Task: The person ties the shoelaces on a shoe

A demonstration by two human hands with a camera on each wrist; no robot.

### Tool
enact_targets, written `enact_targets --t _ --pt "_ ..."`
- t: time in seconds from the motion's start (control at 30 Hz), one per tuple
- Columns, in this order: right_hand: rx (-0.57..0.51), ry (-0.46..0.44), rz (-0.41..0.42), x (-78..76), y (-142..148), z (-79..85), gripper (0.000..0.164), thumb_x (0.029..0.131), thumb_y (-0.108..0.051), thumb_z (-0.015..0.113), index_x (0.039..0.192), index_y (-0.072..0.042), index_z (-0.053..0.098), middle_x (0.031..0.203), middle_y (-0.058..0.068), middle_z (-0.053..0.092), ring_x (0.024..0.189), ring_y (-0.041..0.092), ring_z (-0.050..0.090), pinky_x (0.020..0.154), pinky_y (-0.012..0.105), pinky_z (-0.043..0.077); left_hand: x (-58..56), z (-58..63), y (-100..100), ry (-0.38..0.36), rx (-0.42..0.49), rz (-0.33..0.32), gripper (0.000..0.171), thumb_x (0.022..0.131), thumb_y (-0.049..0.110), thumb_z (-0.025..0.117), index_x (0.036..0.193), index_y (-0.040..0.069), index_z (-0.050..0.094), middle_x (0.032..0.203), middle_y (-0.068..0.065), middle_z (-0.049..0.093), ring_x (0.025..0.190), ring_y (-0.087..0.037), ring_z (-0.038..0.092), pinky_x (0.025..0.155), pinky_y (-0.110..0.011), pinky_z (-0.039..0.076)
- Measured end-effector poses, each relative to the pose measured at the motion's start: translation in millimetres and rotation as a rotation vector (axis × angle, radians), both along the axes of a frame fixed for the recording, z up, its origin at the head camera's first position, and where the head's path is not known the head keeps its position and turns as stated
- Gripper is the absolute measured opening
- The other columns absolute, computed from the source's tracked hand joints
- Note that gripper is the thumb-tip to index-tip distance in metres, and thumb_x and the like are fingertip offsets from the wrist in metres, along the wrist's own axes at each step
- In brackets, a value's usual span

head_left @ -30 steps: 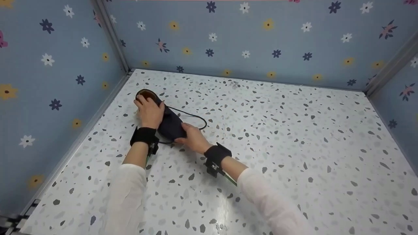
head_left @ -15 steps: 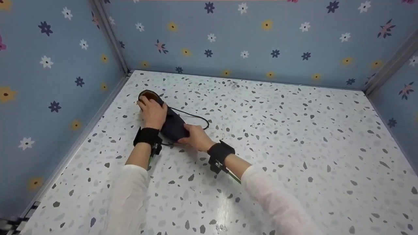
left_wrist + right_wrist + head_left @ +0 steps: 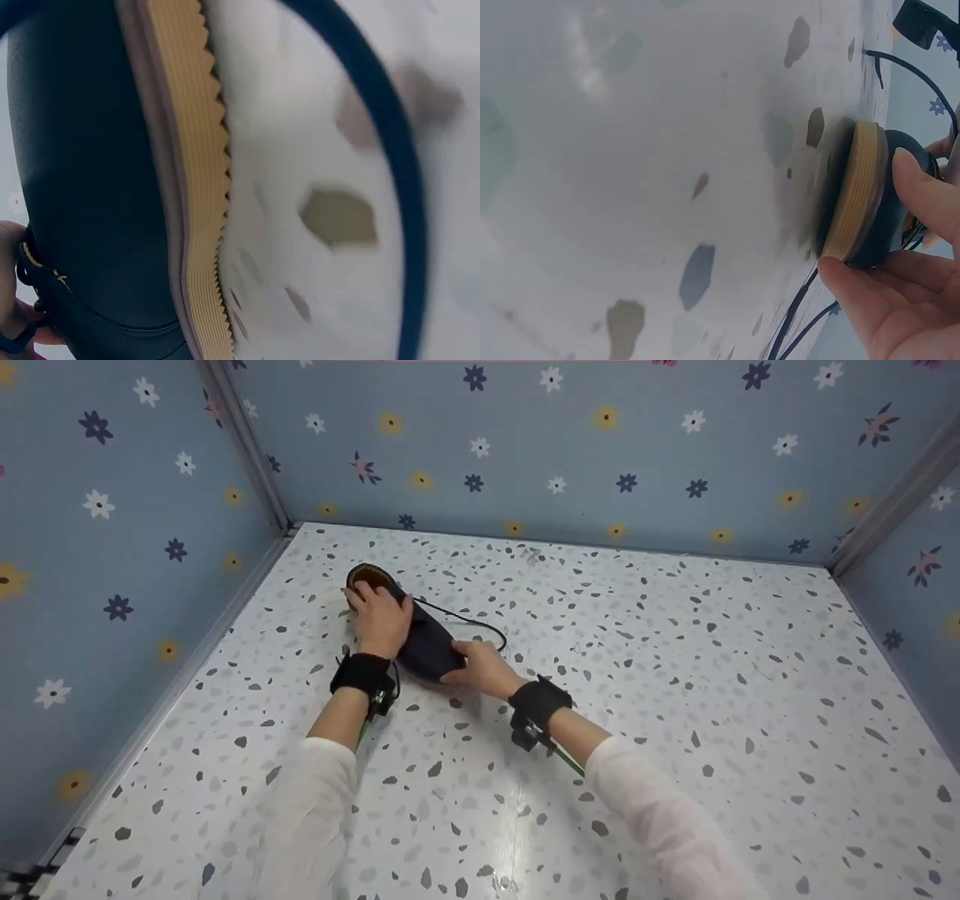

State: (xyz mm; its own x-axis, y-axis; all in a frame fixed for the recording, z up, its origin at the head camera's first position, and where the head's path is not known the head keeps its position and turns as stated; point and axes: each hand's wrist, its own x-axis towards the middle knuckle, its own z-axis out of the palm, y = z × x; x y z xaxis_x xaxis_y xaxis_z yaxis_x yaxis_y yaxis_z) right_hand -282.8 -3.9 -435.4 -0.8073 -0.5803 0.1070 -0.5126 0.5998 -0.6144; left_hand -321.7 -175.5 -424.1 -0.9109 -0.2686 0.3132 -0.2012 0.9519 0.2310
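Observation:
A dark navy lace-up shoe [image 3: 427, 641] with a tan ridged sole [image 3: 199, 165] lies slantwise on the speckled tabletop, its brown-lined opening [image 3: 373, 577] toward the back left. My left hand [image 3: 381, 619] holds the shoe at its opening, fingers over the near rim and thumb across the top. At the toe, my right hand [image 3: 484, 667] pinches the shoe; the right wrist view puts one finger at the sole's edge and the thumb [image 3: 919, 180] on the dark upper. A loose lace [image 3: 476, 622] loops out along the far side. Whether the sole lies fully flat cannot be told.
White speckled tabletop [image 3: 675, 697] spreads to the right and front. Blue flower-patterned panels [image 3: 525, 457] stand at the back, left and right, with grey metal posts [image 3: 247, 442] in the corners. Black straps with cameras [image 3: 541, 701] sit on both wrists.
Both hands have shifted to the right with the shoe between them, and the lace loop has moved along. The hold of each hand looks the same.

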Motion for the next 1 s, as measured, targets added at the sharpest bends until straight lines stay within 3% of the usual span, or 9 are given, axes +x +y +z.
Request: enact_targets --t 0.3,0.4,0.53,0.63,0.77,1.0 --pt "-0.059 0.016 0.017 -2.8 27 1.6 0.047 0.054 -0.027 0.061 0.093 -0.004 0.048 0.086 0.004 0.049 0.074 0.008 0.044 0.061 0.018 0.034 -4.3 -0.2 26 0.090 -0.111 -0.057 0.056 0.074 0.040 0.029 0.096 -0.010 0.039 0.104 -0.029 0.021 0.094 -0.044 0.009 0.077 -0.044 0.009" --pt "-0.079 0.016 0.029 -2.6 31 1.1 0.047 0.055 -0.027 0.061 0.093 -0.004 0.048 0.088 0.005 0.049 0.076 0.009 0.044 0.062 0.020 0.034 -5.0 0.1 29 0.102 -0.104 -0.061 0.055 0.074 0.040 0.031 0.096 -0.009 0.039 0.104 -0.029 0.021 0.094 -0.044 0.009 0.076 -0.044 0.012" --pt "-0.034 -0.013 -0.008 -0.6 31 1.3 0.059 0.056 -0.032 0.059 0.102 -0.001 0.041 0.100 0.007 0.042 0.087 0.009 0.038 0.069 0.019 0.030 -7.0 2.1 26 0.112 -0.004 -0.052 0.056 0.073 0.042 0.031 0.104 -0.005 0.032 0.109 -0.027 0.012 0.096 -0.042 0.009 0.066 -0.041 0.029" --pt "0.005 -0.034 -0.064 0.8 28 1.3 0.067 0.055 -0.038 0.057 0.106 0.000 0.035 0.105 0.007 0.037 0.090 0.008 0.035 0.071 0.017 0.027 -9.7 5.2 18 0.137 0.060 -0.050 0.058 0.072 0.043 0.030 0.109 -0.001 0.025 0.111 -0.025 0.007 0.096 -0.039 0.012 0.059 -0.039 0.034" --pt "0.026 -0.056 -0.109 1.8 24 0.3 0.073 0.053 -0.043 0.055 0.108 -0.001 0.032 0.103 0.010 0.039 0.090 0.010 0.035 0.071 0.019 0.028 -13.4 7.4 5 0.156 0.144 -0.076 0.059 0.072 0.042 0.032 0.110 -0.001 0.020 0.111 -0.024 0.007 0.095 -0.037 0.015 0.058 -0.039 0.033" --pt "0.052 -0.033 -0.158 -0.6 23 -1.8 0.074 0.051 -0.048 0.053 0.106 -0.003 0.035 0.098 0.008 0.042 0.084 0.010 0.038 0.069 0.021 0.030 -19.2 5.2 -2 0.040 0.375 -0.194 0.067 0.069 0.046 0.032 0.114 0.001 0.009 0.113 -0.022 0.004 0.099 -0.035 0.007 0.070 -0.043 0.022"
